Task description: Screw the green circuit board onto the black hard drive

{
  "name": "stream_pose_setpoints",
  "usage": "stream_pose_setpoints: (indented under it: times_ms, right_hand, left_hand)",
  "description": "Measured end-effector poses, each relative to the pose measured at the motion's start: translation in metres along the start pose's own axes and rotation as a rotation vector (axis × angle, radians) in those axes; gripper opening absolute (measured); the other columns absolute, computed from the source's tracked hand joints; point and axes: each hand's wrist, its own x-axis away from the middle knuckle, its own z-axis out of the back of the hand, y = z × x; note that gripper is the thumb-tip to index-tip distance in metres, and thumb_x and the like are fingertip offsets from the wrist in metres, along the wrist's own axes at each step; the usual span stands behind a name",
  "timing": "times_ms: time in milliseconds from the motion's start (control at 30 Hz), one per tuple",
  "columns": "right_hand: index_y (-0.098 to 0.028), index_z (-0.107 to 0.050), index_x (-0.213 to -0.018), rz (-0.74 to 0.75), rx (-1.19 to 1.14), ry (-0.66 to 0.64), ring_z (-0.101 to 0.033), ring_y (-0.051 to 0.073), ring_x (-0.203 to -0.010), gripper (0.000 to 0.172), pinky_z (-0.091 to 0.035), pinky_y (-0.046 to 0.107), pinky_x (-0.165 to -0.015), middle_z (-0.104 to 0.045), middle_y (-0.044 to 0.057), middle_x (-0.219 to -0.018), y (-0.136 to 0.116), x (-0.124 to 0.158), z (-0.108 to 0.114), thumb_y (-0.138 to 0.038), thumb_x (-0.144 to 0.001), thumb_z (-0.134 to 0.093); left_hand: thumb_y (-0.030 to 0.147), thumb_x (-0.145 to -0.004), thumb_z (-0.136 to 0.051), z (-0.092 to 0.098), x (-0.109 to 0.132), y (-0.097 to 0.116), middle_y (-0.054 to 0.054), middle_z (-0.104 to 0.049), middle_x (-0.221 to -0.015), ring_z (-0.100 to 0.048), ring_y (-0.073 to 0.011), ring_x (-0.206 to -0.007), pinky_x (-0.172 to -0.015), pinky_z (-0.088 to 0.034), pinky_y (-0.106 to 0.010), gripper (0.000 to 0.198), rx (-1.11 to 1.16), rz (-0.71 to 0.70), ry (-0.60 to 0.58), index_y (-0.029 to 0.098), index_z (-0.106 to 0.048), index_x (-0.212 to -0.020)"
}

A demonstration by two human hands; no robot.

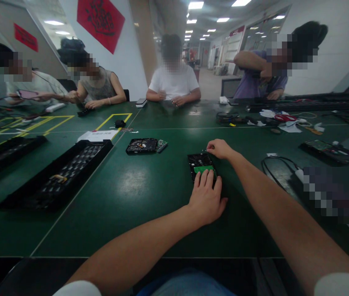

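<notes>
A black hard drive (199, 161) with a green circuit board lies on the green table (137, 185) in front of me. My left hand (205, 196) rests flat on its near end, fingers stretched over the green board. At the drive's far right corner my right hand (220, 148) is closed in a pinch on something too small to make out. A second hard drive (142, 146) with a loose green board beside it lies further left.
A long black tray (60, 176) lies at the left, another beyond it. Cables (273, 166) and a blurred object sit at the right. Several people sit along the far side of the table with tools, papers and cables before them.
</notes>
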Motion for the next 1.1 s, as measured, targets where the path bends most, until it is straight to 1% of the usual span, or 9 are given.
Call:
stream_pose_setpoints:
  times_ms: [133,267,400,467,567,700,800,967,1100]
  right_hand:
    - [-0.019,-0.078,-0.097,-0.05,0.015,0.03,-0.071,0.021,-0.098,0.015,-0.05,0.028,-0.087,-0.079,0.008,-0.103,0.002,-0.002,-0.001,-0.026,-0.092,-0.065]
    - [-0.016,-0.077,-0.095,-0.148,0.03,0.065,-0.072,0.024,-0.095,0.017,-0.051,0.029,-0.084,-0.079,0.012,-0.101,0.005,-0.004,-0.004,-0.027,-0.089,-0.065]
    - [-0.017,-0.077,-0.091,-0.186,0.025,0.055,-0.073,0.023,-0.093,0.013,-0.051,0.028,-0.081,-0.08,0.01,-0.098,0.01,-0.002,-0.004,-0.025,-0.083,-0.071]
    - [-0.018,-0.078,-0.094,-0.184,0.016,0.052,-0.073,0.022,-0.093,0.014,-0.052,0.027,-0.082,-0.08,0.009,-0.1,0.011,-0.001,-0.003,-0.022,-0.083,-0.071]
    - [-0.018,-0.079,-0.099,-0.163,-0.001,0.049,-0.073,0.021,-0.095,0.017,-0.052,0.027,-0.085,-0.08,0.007,-0.102,0.012,0.002,0.001,-0.022,-0.085,-0.071]
    - [-0.017,-0.08,-0.103,-0.133,-0.011,0.065,-0.073,0.022,-0.097,0.02,-0.052,0.029,-0.089,-0.08,0.008,-0.103,0.01,0.004,0.009,-0.022,-0.09,-0.066]
    - [-0.019,-0.081,-0.104,-0.063,-0.025,0.054,-0.073,0.021,-0.098,0.019,-0.051,0.028,-0.09,-0.08,0.006,-0.104,0.005,0.003,0.013,-0.022,-0.092,-0.066]
    - [-0.024,-0.082,-0.099,0.092,-0.039,-0.006,-0.072,0.019,-0.099,0.014,-0.05,0.025,-0.09,-0.081,0.001,-0.102,-0.007,-0.004,0.009,-0.023,-0.089,-0.073]
    - [-0.024,-0.083,-0.097,0.141,-0.02,-0.034,-0.072,0.019,-0.094,0.013,-0.05,0.025,-0.085,-0.081,0.001,-0.098,-0.013,-0.013,0.004,-0.022,-0.087,-0.075]
  left_hand:
    - [0.051,-0.101,-0.048,0.0,0.0,0.0,-0.022,-0.036,-0.165,-0.027,-0.0391,-0.156,-0.128,-0.02,-0.06,0.068,0.006,-0.004,-0.009,0.012,-0.041,-0.156]
    - [0.051,-0.101,-0.047,-0.002,0.0,0.0,-0.022,-0.037,-0.164,-0.027,-0.0389,-0.156,-0.129,-0.019,-0.06,0.068,0.005,-0.005,0.0,0.011,-0.041,-0.156]
    - [0.051,-0.1,-0.049,-0.002,0.0,0.0,-0.022,-0.038,-0.164,-0.029,-0.0388,-0.156,-0.128,-0.02,-0.059,0.067,-0.005,0.004,0.005,0.012,-0.043,-0.154]
    - [0.051,-0.1,-0.05,-0.001,0.0,0.001,-0.022,-0.039,-0.163,-0.029,-0.0391,-0.155,-0.128,-0.02,-0.059,0.067,-0.011,0.002,0.001,0.012,-0.043,-0.154]
    - [0.051,-0.101,-0.048,0.0,0.0,0.001,-0.022,-0.038,-0.164,-0.028,-0.0389,-0.156,-0.128,-0.02,-0.06,0.067,-0.011,-0.003,-0.005,0.012,-0.042,-0.155]
    - [0.051,-0.101,-0.047,0.0,0.0,0.0,-0.024,-0.036,-0.164,-0.027,-0.04,-0.156,-0.128,-0.019,-0.06,0.068,-0.004,-0.006,-0.006,0.01,-0.042,-0.155]
    - [0.051,-0.101,-0.046,-0.001,0.0,0.0,-0.024,-0.036,-0.164,-0.027,-0.0405,-0.156,-0.128,-0.019,-0.06,0.068,-0.003,-0.011,-0.008,0.009,-0.042,-0.156]
    - [0.051,-0.101,-0.048,-0.001,0.0,0.0,-0.024,-0.036,-0.164,-0.027,-0.0401,-0.156,-0.128,-0.019,-0.06,0.069,0.0,-0.005,-0.005,0.01,-0.042,-0.156]
    - [0.051,-0.101,-0.047,-0.002,0.0,-0.001,-0.023,-0.036,-0.164,-0.026,-0.04,-0.157,-0.128,-0.019,-0.061,0.069,0.002,-0.009,-0.009,0.01,-0.04,-0.156]
